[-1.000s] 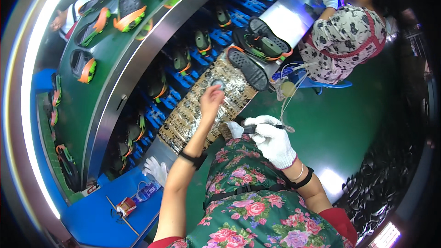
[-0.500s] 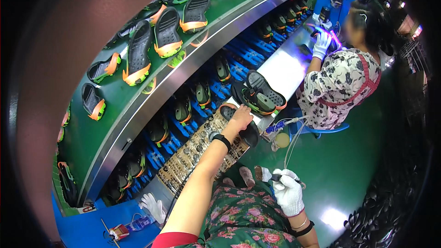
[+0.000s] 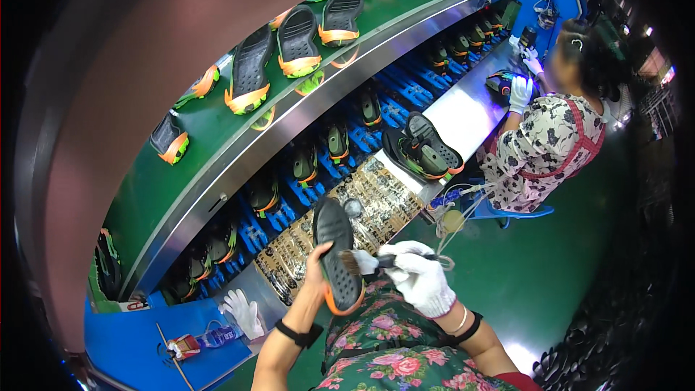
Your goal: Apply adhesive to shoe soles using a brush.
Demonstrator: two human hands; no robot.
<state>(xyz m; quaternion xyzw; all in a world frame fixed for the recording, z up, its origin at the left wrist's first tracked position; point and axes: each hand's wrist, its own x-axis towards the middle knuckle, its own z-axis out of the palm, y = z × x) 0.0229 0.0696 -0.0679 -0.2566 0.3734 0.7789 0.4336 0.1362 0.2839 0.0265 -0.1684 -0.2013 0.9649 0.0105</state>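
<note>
My bare left hand [image 3: 316, 269] grips the edge of a black shoe sole [image 3: 336, 235] with an orange rim at its near end. The sole is tilted up in front of my apron, its dimpled inner face showing. In my right hand [image 3: 421, 276], which wears a white knitted glove, is a flat brush [image 3: 357, 262] with a dark handle. Its bristles reach the middle of the sole and appear to touch it. Beyond the sole, a small round dish [image 3: 352, 208] sits on the tape-covered cardboard [image 3: 384, 192].
Dark uppers [image 3: 337, 142] stand in a row on a blue rack behind the bench. Soles [image 3: 299, 40] lie on the green conveyor above. More shoe parts [image 3: 427, 148] rest at the cardboard's far end. A seated co-worker [image 3: 543, 137] handles a shoe. A white glove [image 3: 242, 313] lies at left.
My left hand has lifted the sole off the bench and brought it toward me. My right hand has moved up and left, taking the brush to the sole. The co-worker's hands have shifted.
</note>
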